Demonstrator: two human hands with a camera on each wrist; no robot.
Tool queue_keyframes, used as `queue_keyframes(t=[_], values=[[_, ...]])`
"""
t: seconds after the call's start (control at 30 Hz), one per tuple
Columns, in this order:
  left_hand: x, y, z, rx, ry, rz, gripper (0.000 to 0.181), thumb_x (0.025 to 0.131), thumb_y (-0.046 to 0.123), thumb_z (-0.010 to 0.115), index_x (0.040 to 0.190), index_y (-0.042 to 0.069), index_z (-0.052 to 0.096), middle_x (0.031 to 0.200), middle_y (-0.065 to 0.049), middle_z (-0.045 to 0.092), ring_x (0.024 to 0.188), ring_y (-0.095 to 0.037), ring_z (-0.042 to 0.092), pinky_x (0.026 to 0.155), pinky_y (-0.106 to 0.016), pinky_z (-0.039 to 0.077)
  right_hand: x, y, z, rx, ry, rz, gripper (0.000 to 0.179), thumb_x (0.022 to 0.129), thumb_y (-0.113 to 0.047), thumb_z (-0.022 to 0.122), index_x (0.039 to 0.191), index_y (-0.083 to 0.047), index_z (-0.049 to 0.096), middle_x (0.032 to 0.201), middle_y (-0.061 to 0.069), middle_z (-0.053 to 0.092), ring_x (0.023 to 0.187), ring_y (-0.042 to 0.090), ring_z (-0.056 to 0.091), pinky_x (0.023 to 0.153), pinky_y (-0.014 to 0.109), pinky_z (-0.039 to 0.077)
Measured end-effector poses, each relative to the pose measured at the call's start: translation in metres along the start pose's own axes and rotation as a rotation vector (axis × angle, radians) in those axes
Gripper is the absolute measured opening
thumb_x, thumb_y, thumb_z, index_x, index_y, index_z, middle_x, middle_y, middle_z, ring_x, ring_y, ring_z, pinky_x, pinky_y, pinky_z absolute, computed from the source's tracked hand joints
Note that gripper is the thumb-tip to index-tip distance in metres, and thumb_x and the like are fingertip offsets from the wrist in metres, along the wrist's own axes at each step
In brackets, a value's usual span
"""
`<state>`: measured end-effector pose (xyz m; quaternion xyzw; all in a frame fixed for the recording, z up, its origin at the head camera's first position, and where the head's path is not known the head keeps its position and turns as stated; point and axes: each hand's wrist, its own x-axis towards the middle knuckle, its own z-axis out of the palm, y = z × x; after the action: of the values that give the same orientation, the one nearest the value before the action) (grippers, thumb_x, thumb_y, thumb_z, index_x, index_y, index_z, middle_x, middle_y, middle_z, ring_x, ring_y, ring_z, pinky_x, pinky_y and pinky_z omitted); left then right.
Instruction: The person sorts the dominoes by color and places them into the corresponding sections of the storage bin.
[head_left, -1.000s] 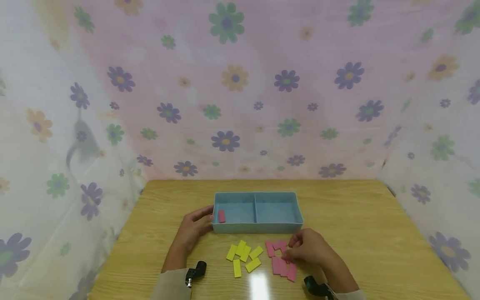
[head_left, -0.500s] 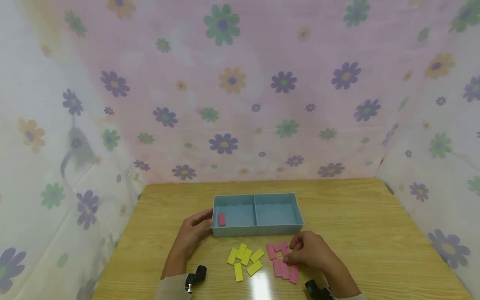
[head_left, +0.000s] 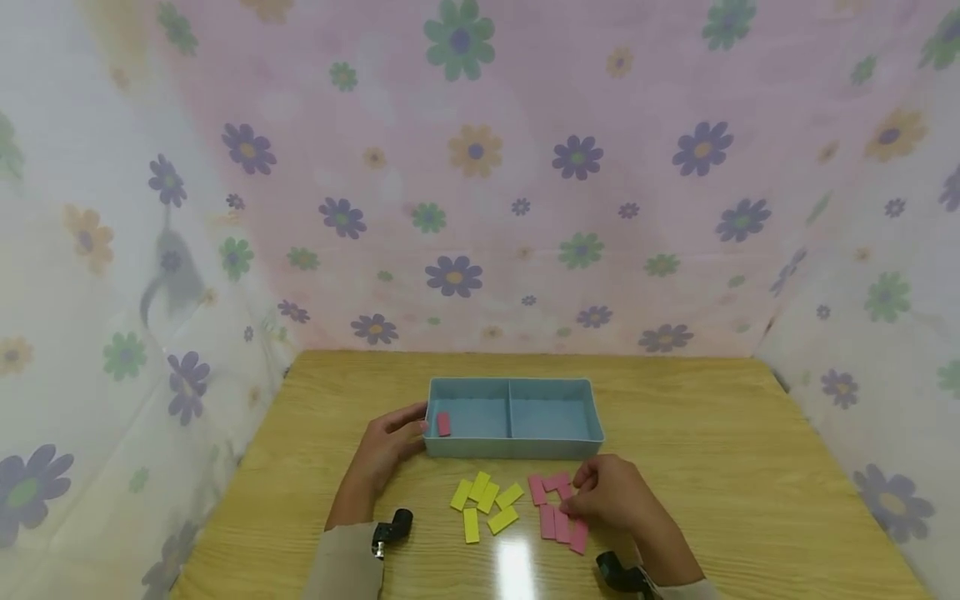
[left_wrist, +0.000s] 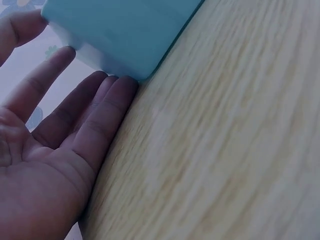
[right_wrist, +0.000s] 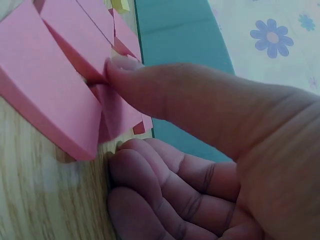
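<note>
At the left end of a light blue two-compartment tray, my left hand touches the wall with fairly straight fingers. The left wrist view shows its fingertips against the tray's end. My right hand is over several pink rectangular blocks in front of the tray's right half. In the right wrist view, its thumb tip lies on a tilted pink block. The other fingers curl just below; I cannot tell whether they grip it. One pink block lies in the tray's left compartment.
Several yellow rectangular blocks lie loosely grouped on the wooden table, left of the pink ones. Flower-patterned cloth hangs behind the table and along both sides. Dark wrist devices sit on both forearms.
The head view has shifted slightly. Both hands stay at the same places, the left at the tray's end and the right over the pink blocks.
</note>
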<state>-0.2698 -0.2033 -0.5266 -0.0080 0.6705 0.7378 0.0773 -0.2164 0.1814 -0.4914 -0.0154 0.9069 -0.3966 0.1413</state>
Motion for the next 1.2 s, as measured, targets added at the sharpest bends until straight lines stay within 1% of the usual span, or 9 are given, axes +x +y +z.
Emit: queue_keyframes(t=[0.17, 0.27, 0.37, 0.47, 0.67, 0.83, 0.93, 1.1, 1.2], values=[[0.000, 0.000, 0.000, 0.004, 0.007, 0.014, 0.044, 0.099, 0.016, 0.071, 0.142, 0.008, 0.064, 0.150, -0.009, 0.058, 0.138, -0.029, 0.056, 0.101, -0.038, 0.057, -0.002, 0.000, 0.001, 0.013, 0.005, -0.012, 0.036, 0.066, -0.020, 0.097, 0.087, -0.007, 0.071, 0.076, 0.001, 0.067, 0.071, 0.016, 0.060, 0.062, 0.030, 0.051], [0.000, 0.000, -0.001, 0.008, 0.024, 0.005, 0.044, 0.098, 0.018, 0.073, 0.140, 0.010, 0.066, 0.149, -0.007, 0.060, 0.136, -0.028, 0.057, 0.100, -0.038, 0.058, -0.002, 0.000, -0.001, 0.026, -0.018, -0.010, 0.035, 0.068, -0.019, 0.097, 0.088, -0.007, 0.071, 0.077, 0.001, 0.068, 0.072, 0.017, 0.060, 0.062, 0.031, 0.050], [0.001, 0.001, 0.000, -0.002, 0.030, -0.004, 0.043, 0.097, 0.018, 0.075, 0.139, 0.011, 0.067, 0.148, -0.006, 0.060, 0.136, -0.028, 0.058, 0.100, -0.039, 0.058, 0.000, 0.001, -0.005, 0.025, -0.039, 0.005, 0.035, 0.069, -0.020, 0.096, 0.089, -0.008, 0.070, 0.078, 0.002, 0.067, 0.073, 0.017, 0.060, 0.062, 0.031, 0.050], [0.000, 0.002, 0.000, -0.013, 0.015, -0.003, 0.043, 0.097, 0.017, 0.074, 0.139, 0.009, 0.066, 0.148, -0.008, 0.060, 0.137, -0.030, 0.057, 0.101, -0.040, 0.058, -0.003, 0.002, -0.003, 0.039, -0.041, 0.026, 0.035, 0.070, -0.021, 0.096, 0.091, -0.008, 0.070, 0.079, 0.002, 0.067, 0.074, 0.017, 0.060, 0.063, 0.031, 0.049], [0.000, 0.003, 0.001, -0.001, 0.013, -0.005, 0.042, 0.097, 0.018, 0.074, 0.138, 0.010, 0.067, 0.147, -0.006, 0.061, 0.136, -0.027, 0.058, 0.100, -0.039, 0.058, -0.008, 0.001, -0.002, 0.023, 0.001, 0.014, 0.028, 0.074, -0.016, 0.092, 0.090, -0.008, 0.070, 0.077, 0.002, 0.066, 0.072, 0.017, 0.060, 0.062, 0.031, 0.050], [-0.004, -0.005, 0.001, -0.012, 0.014, -0.015, 0.043, 0.097, 0.020, 0.074, 0.138, 0.011, 0.067, 0.148, -0.005, 0.060, 0.138, -0.026, 0.056, 0.102, -0.039, 0.057, -0.013, -0.004, 0.002, -0.077, 0.050, -0.010, 0.021, 0.077, -0.016, 0.090, 0.080, -0.010, 0.071, 0.076, -0.001, 0.065, 0.071, 0.015, 0.058, 0.060, 0.030, 0.050], [-0.002, -0.004, 0.002, -0.011, 0.007, -0.002, 0.044, 0.098, 0.020, 0.072, 0.140, 0.010, 0.065, 0.150, -0.006, 0.058, 0.139, -0.026, 0.055, 0.102, -0.039, 0.057, -0.013, -0.007, 0.002, -0.118, 0.073, -0.024, 0.020, 0.078, -0.014, 0.089, 0.074, -0.012, 0.071, 0.075, -0.002, 0.065, 0.071, 0.015, 0.058, 0.061, 0.030, 0.050], [0.001, 0.002, 0.002, 0.013, 0.010, 0.018, 0.047, 0.098, 0.024, 0.074, 0.141, 0.009, 0.065, 0.150, -0.006, 0.058, 0.138, -0.026, 0.055, 0.101, -0.039, 0.057, -0.013, -0.011, 0.002, -0.096, 0.072, -0.009, 0.017, 0.078, -0.014, 0.088, 0.077, -0.010, 0.072, 0.076, -0.001, 0.066, 0.071, 0.015, 0.059, 0.059, 0.030, 0.050], [-0.001, 0.001, 0.001, 0.010, 0.005, 0.005, 0.048, 0.097, 0.025, 0.074, 0.142, 0.008, 0.064, 0.151, -0.007, 0.057, 0.139, -0.027, 0.054, 0.102, -0.039, 0.057, -0.017, -0.012, 0.003, -0.087, 0.068, 0.005, 0.018, 0.078, -0.014, 0.089, 0.078, -0.010, 0.071, 0.077, -0.001, 0.066, 0.070, 0.016, 0.058, 0.058, 0.030, 0.049]])
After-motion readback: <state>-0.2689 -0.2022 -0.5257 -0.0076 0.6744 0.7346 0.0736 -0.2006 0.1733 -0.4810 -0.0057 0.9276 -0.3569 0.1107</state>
